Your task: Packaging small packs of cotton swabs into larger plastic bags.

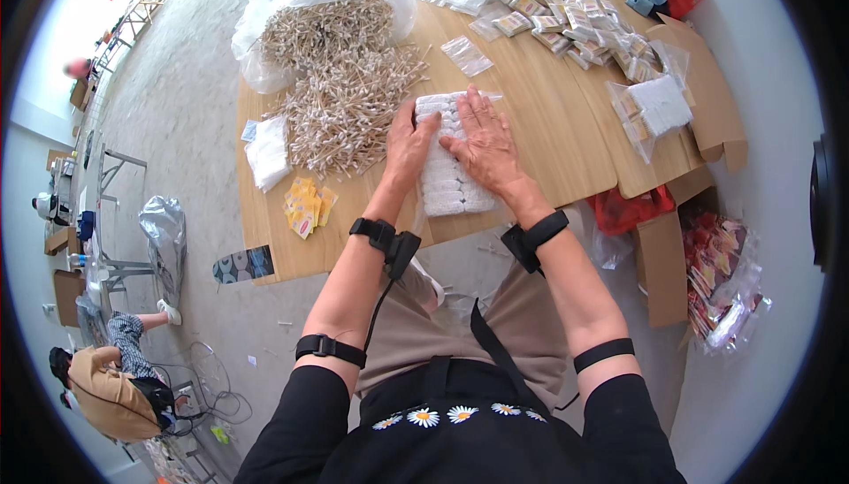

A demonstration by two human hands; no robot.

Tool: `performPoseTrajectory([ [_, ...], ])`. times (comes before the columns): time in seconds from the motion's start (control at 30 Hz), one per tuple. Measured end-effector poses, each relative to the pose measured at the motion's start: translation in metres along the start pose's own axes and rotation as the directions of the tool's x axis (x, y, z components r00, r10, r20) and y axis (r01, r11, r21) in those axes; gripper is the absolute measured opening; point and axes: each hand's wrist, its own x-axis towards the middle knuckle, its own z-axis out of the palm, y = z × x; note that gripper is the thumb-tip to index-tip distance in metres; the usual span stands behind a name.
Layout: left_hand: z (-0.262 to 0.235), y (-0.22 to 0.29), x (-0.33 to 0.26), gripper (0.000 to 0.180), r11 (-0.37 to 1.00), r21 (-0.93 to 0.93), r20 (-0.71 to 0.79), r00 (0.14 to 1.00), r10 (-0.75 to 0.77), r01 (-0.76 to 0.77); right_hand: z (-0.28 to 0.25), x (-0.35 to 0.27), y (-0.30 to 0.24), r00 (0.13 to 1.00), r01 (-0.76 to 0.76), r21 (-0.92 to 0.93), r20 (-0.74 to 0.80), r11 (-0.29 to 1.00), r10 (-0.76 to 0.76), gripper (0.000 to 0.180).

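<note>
A clear plastic bag packed with rows of white, bumpy bundles point(451, 192) lies at the table's near edge, under both my hands. My left hand point(411, 141) grips its left side, fingers along the edge and thumb on top. Flat across its upper right part rests my right hand point(485, 144), with fingers stretched forward and thumb pointing left. Just left of them spreads a large heap of loose cotton swabs point(345, 113), which spills out of a big clear bag point(256, 42). Yellow printed cards point(305, 205) and a stack of white plastic bags point(267, 152) lie nearer the left edge.
A flat clear bag point(467, 56) lies beyond my hands. Many small filled packets point(575, 20) are piled at the far right, near another filled bag point(661, 106). Cardboard boxes point(663, 267) stand right of the table point(557, 121). Another person point(115, 391) sits at lower left.
</note>
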Motion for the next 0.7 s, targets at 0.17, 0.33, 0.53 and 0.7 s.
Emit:
performPoseTrajectory([
  [0.17,-0.002,-0.014,-0.058,0.037,0.994,0.107,-0.116,0.992,0.046,-0.034,-0.011,0.002,0.030,0.968,0.210,0.151,0.104,0.966,-0.226,0.073],
  [0.33,-0.021,0.023,-0.121,0.024,0.998,-0.044,-0.113,0.992,-0.055,0.050,-0.058,-0.027,0.027,0.967,0.249,-0.037,0.054,0.968,-0.247,0.071],
  [0.53,-0.024,0.035,-0.012,0.035,0.941,0.127,-0.081,0.942,0.326,-0.315,-0.041,-0.129,0.011,0.751,-0.333,0.488,-0.380,0.807,0.540,0.068],
  [0.7,-0.011,0.026,-0.007,0.051,0.958,0.288,0.215,0.974,-0.065,0.000,-0.010,-0.138,-0.016,0.730,-0.339,0.743,-0.179,0.578,0.659,0.081],
])
